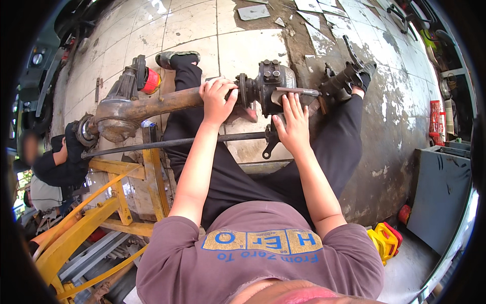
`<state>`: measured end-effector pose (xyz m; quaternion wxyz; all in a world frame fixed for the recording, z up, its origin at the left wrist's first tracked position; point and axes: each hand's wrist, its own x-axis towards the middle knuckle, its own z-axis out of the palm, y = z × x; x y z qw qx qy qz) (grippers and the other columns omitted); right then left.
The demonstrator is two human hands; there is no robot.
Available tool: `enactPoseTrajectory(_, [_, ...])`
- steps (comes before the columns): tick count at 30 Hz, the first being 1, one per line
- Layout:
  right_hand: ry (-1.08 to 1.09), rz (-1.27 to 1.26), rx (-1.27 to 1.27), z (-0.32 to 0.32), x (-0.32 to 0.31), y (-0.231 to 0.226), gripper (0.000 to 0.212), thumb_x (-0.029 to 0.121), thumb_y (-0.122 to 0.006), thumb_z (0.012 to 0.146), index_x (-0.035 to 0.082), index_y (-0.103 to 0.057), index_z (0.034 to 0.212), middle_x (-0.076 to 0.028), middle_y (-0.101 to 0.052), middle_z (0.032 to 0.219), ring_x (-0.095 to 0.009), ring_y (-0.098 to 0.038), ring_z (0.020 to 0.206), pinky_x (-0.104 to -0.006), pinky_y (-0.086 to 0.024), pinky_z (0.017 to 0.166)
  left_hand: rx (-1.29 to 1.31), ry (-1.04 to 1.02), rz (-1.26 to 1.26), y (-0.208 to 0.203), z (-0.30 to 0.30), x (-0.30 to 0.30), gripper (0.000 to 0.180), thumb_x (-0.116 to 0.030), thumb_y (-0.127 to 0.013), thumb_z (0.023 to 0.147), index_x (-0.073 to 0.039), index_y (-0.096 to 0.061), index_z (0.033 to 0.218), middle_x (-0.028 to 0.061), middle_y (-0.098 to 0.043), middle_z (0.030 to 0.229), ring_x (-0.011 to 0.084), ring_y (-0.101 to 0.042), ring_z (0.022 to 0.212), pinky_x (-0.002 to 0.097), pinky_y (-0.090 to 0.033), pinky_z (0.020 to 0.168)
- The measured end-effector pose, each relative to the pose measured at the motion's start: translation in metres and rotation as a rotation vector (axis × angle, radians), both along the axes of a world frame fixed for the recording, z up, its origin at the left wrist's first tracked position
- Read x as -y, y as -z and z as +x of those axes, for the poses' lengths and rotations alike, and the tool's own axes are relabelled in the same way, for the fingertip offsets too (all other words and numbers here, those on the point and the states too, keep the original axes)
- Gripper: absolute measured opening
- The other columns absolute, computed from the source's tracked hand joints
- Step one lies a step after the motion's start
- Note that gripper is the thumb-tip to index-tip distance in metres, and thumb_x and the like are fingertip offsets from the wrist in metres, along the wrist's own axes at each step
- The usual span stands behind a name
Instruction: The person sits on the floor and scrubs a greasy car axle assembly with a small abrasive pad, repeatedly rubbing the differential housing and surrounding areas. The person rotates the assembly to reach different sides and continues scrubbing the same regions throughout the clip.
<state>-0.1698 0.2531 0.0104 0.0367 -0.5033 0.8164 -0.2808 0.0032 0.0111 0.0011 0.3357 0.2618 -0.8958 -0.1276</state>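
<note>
Rusty axle tube point(167, 101) under curled left-hand fingers point(217, 91); right-hand fingers point(293, 109) spread on housing point(271, 81).

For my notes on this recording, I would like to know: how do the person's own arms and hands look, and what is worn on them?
Both forearms are bare. The left hand and the right hand wear no gloves, and no watch or ring is visible. Short sleeves of a mauve T-shirt with blue and yellow print cover only the upper arms.
</note>
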Motion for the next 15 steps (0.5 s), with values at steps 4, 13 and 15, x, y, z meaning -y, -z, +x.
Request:
enactPoseTrajectory(4, [0.023, -0.069, -0.014, -0.013, 0.020, -0.006, 0.073, 0.042, -0.067, 0.113, 0.006, -0.049, 0.173, -0.020, -0.042, 0.184, -0.039, -0.036, 0.172, -0.0720, -0.027, 0.134, -0.038, -0.001, 0.009, -0.003, -0.003, 0.005, 0.019, -0.035, -0.075, 0.103, -0.019, -0.084, 0.104, -0.0023, -0.080, 0.118, 0.0235, -0.067, 0.127, 0.0479, -0.037, 0.118])
enactPoseTrajectory(13, [0.004, -0.043, 0.024, -0.007, 0.004, 0.002, 0.074, 0.043, -0.066, 0.114, 0.006, -0.047, 0.175, -0.019, -0.039, 0.185, -0.038, -0.033, 0.174, -0.0725, -0.023, 0.135, -0.046, 0.003, 0.009, 0.003, -0.001, 0.002, 0.018, -0.035, -0.074, 0.101, -0.020, -0.084, 0.103, -0.0030, -0.079, 0.116, 0.0230, -0.067, 0.127, 0.0496, -0.035, 0.118])
enactPoseTrajectory(15, [0.019, -0.067, 0.021, -0.017, 0.024, -0.011, 0.072, 0.043, -0.066, 0.114, 0.006, -0.048, 0.174, -0.018, -0.041, 0.184, -0.037, -0.035, 0.173, -0.0734, -0.025, 0.134, -0.072, 0.000, 0.018, -0.001, -0.005, 0.008, 0.016, -0.033, -0.075, 0.100, -0.020, -0.085, 0.101, -0.0031, -0.080, 0.116, 0.0234, -0.067, 0.126, 0.0489, -0.035, 0.118])
